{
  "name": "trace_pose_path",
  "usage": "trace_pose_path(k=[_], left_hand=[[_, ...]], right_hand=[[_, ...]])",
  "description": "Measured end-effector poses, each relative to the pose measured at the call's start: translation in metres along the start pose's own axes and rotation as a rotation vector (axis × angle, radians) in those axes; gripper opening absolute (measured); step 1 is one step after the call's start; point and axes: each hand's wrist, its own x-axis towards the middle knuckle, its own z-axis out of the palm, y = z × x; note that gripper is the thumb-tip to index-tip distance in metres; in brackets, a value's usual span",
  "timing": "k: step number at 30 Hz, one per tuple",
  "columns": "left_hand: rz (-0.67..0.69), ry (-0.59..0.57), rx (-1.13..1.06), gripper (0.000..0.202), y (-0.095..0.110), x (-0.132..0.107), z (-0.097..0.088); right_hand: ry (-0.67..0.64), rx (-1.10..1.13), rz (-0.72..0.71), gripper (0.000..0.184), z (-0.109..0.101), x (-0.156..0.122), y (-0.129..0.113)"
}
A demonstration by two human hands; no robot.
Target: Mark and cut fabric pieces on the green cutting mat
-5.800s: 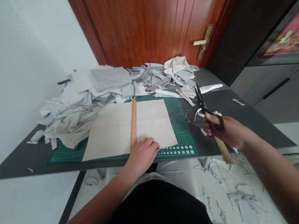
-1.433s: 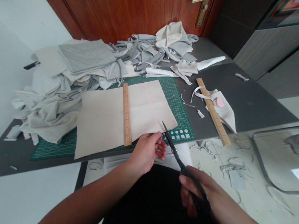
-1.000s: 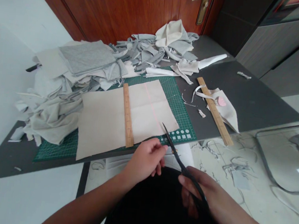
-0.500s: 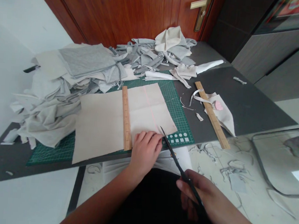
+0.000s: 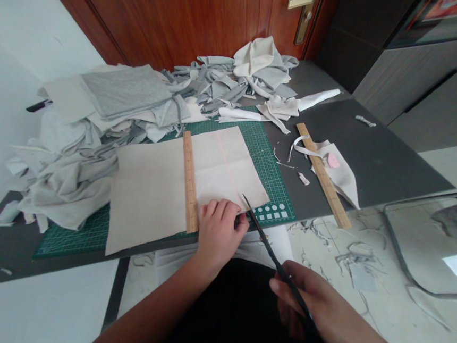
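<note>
A beige fabric sheet (image 5: pixel 151 186) with a pink line drawn on it lies on a green cutting mat (image 5: pixel 271 170). A wooden ruler (image 5: pixel 189 181) lies across the sheet. My left hand (image 5: pixel 217 232) rests with curled fingers on the sheet's near edge, just right of the ruler, pressing or pinching the fabric. My right hand (image 5: pixel 312 307) is closed on black scissors (image 5: pixel 269 250). Their tips reach the fabric's near edge at the pink line, right beside my left fingers.
A heap of grey and cream fabric scraps (image 5: pixel 96 128) covers the left and back of the dark table (image 5: pixel 374 152). A second wooden ruler (image 5: pixel 322 174) lies on a fabric piece at the right. Trimmings litter the floor (image 5: pixel 349 257). A wooden door (image 5: pixel 186 18) stands behind.
My right hand brought the scissors from the table's right side to the sheet's near edge. My left hand lifted off the edge briefly, then settled back on the fabric beside the ruler.
</note>
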Motion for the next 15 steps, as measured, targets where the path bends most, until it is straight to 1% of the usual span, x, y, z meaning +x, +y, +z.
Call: trace_pose_path(k=[6, 11, 13, 15], left_hand=[[-0.008, 0.035, 0.01, 0.012, -0.003, -0.009, -0.005], [-0.107, -0.005, -0.086, 0.007, -0.008, -0.013, -0.009], [-0.106, -0.024, -0.104, 0.007, -0.008, -0.013, -0.01], [-0.087, -0.025, -0.104, 0.01, -0.008, -0.012, -0.009]], right_hand=[[0.001, 0.004, 0.0, 0.052, -0.001, 0.0, 0.002], [-0.03, 0.02, -0.024, 0.051, -0.003, -0.001, 0.005], [-0.035, 0.025, -0.024, 0.05, -0.003, -0.001, 0.005], [-0.04, 0.026, -0.02, 0.05, -0.002, -0.002, 0.004]])
